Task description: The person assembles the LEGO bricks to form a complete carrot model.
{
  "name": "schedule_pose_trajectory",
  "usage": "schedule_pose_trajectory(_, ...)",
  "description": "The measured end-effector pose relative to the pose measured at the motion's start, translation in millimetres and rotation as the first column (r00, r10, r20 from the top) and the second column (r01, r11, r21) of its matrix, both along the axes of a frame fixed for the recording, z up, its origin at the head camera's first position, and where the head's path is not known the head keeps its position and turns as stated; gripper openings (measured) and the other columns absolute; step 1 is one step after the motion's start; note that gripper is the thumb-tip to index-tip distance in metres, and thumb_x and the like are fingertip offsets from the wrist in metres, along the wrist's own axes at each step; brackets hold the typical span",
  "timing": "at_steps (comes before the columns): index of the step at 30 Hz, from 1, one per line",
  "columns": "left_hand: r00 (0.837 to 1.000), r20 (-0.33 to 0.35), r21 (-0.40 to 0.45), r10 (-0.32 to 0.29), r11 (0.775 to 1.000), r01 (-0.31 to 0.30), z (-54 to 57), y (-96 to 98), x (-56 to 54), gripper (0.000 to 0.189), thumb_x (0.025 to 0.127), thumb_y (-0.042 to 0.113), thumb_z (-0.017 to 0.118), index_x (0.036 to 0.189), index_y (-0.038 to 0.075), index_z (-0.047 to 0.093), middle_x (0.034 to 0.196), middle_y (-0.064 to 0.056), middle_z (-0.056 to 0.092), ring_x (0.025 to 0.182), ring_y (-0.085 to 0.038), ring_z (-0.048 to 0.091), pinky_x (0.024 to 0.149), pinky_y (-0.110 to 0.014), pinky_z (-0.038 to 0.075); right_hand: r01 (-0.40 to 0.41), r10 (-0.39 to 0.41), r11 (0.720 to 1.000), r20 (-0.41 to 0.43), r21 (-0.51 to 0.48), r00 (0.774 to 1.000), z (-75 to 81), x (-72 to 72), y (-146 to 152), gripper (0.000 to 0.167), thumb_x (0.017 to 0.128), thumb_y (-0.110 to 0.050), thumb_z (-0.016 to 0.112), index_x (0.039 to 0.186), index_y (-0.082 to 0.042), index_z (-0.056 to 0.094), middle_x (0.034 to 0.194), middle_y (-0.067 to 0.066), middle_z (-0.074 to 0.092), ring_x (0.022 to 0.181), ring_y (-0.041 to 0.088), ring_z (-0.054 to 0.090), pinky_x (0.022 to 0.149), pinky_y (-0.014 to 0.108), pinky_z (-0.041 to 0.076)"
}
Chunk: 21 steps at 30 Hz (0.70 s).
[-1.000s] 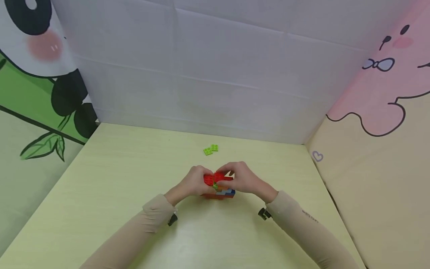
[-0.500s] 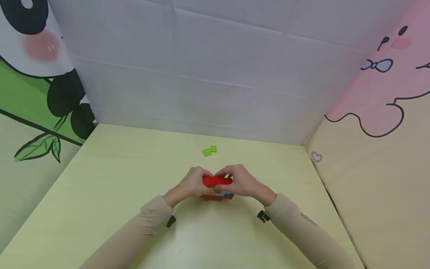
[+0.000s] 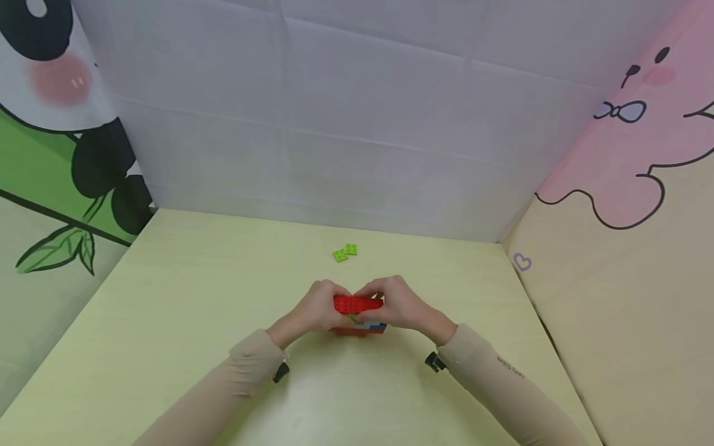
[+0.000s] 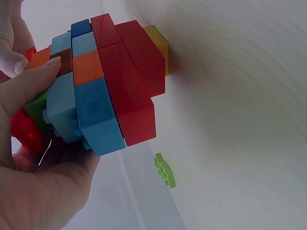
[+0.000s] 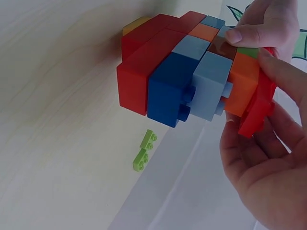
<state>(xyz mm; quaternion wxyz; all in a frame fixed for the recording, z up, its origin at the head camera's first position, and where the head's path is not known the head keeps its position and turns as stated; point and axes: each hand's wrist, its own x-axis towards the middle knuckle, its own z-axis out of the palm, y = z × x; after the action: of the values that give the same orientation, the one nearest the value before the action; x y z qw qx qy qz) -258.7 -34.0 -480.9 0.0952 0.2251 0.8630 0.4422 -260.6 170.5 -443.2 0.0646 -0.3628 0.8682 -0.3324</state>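
Observation:
A stepped stack of toy building bricks [image 4: 99,110] stands between my hands, with red, blue, light blue, orange, brown and green bricks in layers and a yellow piece at the bottom. My left hand [image 3: 321,306] grips its left side, thumb across the brown brick in the left wrist view. From the other side my right hand [image 3: 398,303] holds a red brick [image 5: 259,108] at the top, its thumb near the orange brick [image 5: 241,84]. In the head view two red top pieces lie side by side. My fingers cover part of the upper layers.
Two lime green bricks [image 3: 345,253] lie on the pale table [image 3: 223,279] beyond the hands. A white sheet [image 3: 312,155] rises behind the table, and printed panels with cartoon figures flank it.
The red brick under my right hand has gone from uneven to level with the red piece beside it, and the green beneath shows less. My left hand keeps its hold.

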Motion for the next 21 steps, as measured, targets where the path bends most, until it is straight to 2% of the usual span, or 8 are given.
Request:
schedule_pose_trajectory(5, 1.0, 0.007, -0.012, -0.003, 1.0, 0.003, 1.5, -0.4, -0.5, 0.021, 0.069, 0.018, 0.085, 0.085, 0.015, 0.073, 0.076, 0.008, 0.064, 0.075, -0.017, 0.057, 0.063, -0.03, 0.05, 0.023, -0.023, 0.999, -0.008, 0.047, 1.0, 3.3, 0.8, -3.8, 0.025, 0.077, -0.021, 0.081, 0.1, -0.013, 0.074, 0.087, -0.011, 0.067, 0.074, 0.01, 0.06, 0.064, 0.024, 0.051)
schedule_pose_trajectory(12, 1.0, -0.006, -0.016, 0.006, 1.0, -0.006, 1.1, 0.4, -0.7, 0.021, 0.069, 0.017, 0.086, 0.084, 0.015, 0.073, 0.075, 0.008, 0.063, 0.074, -0.017, 0.057, 0.063, -0.03, 0.049, 0.043, -0.043, 0.997, 0.004, 0.059, 0.999, 6.7, 2.4, -5.7, 0.022, 0.077, -0.02, 0.082, 0.097, -0.013, 0.074, 0.085, -0.011, 0.066, 0.074, 0.011, 0.06, 0.064, 0.024, 0.05)
schedule_pose_trajectory(17, 1.0, 0.021, -0.029, 0.0, 1.0, 0.001, -1.9, 1.1, 2.3, 0.02, 0.069, 0.019, 0.086, 0.085, 0.016, 0.073, 0.076, 0.009, 0.063, 0.075, -0.016, 0.057, 0.062, -0.029, 0.05, 0.032, -0.035, 0.997, 0.037, 0.073, 0.999, 5.9, 4.1, -5.2, 0.022, 0.076, -0.02, 0.082, 0.096, -0.014, 0.074, 0.084, -0.012, 0.065, 0.074, 0.01, 0.059, 0.064, 0.024, 0.05)
schedule_pose_trajectory(21, 1.0, 0.008, -0.019, 0.002, 1.0, -0.002, 1.0, -0.3, 1.6, 0.019, 0.07, 0.018, 0.085, 0.084, 0.016, 0.072, 0.075, 0.009, 0.064, 0.074, -0.017, 0.058, 0.062, -0.029, 0.05, 0.019, -0.021, 0.998, 0.027, 0.059, 0.999, 7.4, 0.2, -7.0, 0.024, 0.074, -0.019, 0.083, 0.095, -0.013, 0.074, 0.083, -0.011, 0.065, 0.073, 0.01, 0.059, 0.063, 0.025, 0.05)
